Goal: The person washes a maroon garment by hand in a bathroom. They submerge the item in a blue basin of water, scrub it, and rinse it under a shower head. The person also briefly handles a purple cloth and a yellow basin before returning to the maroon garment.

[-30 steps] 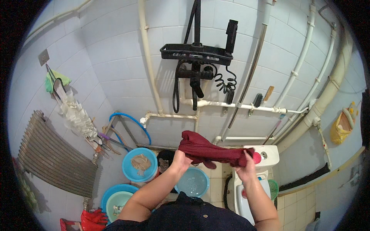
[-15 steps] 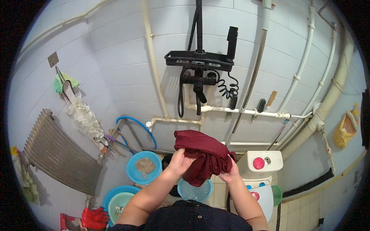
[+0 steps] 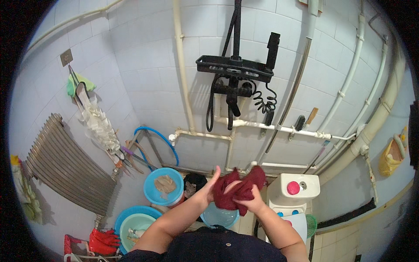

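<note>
A dark red garment (image 3: 224,200), crumpled and folded over, hangs between my hands above a light blue basin (image 3: 218,216); its exact kind cannot be made out. My left hand (image 3: 210,188) holds its left side, the thumb sticking up clear of the fabric and the other fingers mostly covered by it. Some skin shows through a fold in the middle. From the right, my right hand (image 3: 252,201) grips the cloth, with the thumb lying across its front. The garment covers part of the basin.
Left of my arm stand a blue basin (image 3: 149,187) holding a beige cloth (image 3: 165,185) and a pale green basin (image 3: 125,227) inside a bigger blue one. A toilet (image 3: 283,192) with a pink object (image 3: 293,187) on its tank is at right. Ahead, a black shower shelf (image 3: 233,67) juts from the wall.
The garment has been gathered from a wide spread into a smaller bundle. My right hand has moved inward and my left thumb has lifted off the fabric. The view has shifted slightly.
</note>
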Demonstrator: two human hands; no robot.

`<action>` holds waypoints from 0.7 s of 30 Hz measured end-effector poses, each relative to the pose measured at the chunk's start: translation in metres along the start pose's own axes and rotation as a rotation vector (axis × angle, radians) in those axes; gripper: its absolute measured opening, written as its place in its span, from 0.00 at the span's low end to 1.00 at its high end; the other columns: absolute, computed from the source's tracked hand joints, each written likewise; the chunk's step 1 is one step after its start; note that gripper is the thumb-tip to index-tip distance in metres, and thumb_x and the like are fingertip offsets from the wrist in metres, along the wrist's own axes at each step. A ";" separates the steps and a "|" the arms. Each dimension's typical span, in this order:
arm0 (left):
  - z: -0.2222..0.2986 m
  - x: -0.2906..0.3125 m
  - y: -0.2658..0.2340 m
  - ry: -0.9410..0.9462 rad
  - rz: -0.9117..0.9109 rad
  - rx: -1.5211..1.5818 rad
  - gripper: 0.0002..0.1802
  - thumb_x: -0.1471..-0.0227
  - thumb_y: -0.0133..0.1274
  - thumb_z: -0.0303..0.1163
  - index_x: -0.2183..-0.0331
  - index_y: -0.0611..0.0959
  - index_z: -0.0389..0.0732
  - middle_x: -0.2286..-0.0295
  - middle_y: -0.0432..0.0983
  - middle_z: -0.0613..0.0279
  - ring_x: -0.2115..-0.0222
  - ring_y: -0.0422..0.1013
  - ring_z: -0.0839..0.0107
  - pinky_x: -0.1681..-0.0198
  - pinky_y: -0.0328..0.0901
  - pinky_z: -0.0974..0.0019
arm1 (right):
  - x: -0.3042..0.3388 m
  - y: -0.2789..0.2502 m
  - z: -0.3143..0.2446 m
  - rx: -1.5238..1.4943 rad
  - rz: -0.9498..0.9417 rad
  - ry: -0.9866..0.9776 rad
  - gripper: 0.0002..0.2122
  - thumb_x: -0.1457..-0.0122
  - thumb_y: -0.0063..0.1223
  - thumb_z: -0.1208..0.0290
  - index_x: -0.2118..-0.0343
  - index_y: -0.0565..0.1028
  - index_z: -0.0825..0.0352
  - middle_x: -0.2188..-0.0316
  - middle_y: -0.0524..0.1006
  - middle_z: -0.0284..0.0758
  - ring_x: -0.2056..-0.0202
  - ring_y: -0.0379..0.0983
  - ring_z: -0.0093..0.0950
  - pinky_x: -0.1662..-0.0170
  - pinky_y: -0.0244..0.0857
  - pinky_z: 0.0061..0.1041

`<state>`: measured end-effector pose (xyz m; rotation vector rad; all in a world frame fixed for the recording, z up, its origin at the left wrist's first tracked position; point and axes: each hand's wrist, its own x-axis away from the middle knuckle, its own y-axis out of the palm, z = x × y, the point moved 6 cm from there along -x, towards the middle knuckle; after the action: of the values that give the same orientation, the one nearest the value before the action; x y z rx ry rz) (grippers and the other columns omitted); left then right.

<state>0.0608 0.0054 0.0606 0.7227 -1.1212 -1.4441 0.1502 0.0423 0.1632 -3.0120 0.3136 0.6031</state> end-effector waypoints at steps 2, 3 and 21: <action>-0.008 -0.010 0.025 -0.025 -0.016 0.083 0.38 0.48 0.34 0.63 0.54 0.72 0.37 0.56 0.70 0.49 0.56 0.68 0.61 0.48 0.61 0.57 | 0.010 0.011 0.014 0.049 0.007 0.075 0.15 0.55 0.59 0.79 0.62 0.72 0.68 0.63 0.74 0.33 0.59 0.69 0.27 0.52 0.61 0.27; -0.007 -0.016 0.018 0.000 -0.026 0.100 0.34 0.46 0.35 0.58 0.55 0.72 0.37 0.57 0.71 0.50 0.57 0.69 0.61 0.49 0.62 0.57 | 0.015 0.010 0.031 -0.132 0.174 0.206 0.16 0.55 0.59 0.79 0.60 0.71 0.68 0.62 0.74 0.34 0.58 0.69 0.28 0.51 0.61 0.28; 0.002 0.001 0.037 0.130 0.205 -0.058 0.19 0.48 0.42 0.41 0.58 0.74 0.42 0.58 0.72 0.59 0.56 0.68 0.62 0.51 0.62 0.54 | 0.044 -0.056 0.102 -1.123 0.437 0.349 0.18 0.41 0.41 0.64 0.51 0.67 0.68 0.55 0.71 0.41 0.54 0.68 0.36 0.48 0.59 0.35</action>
<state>0.0729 0.0072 0.0962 0.6317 -1.0180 -1.2341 0.1635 0.0982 0.0531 -4.1842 0.9413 0.2975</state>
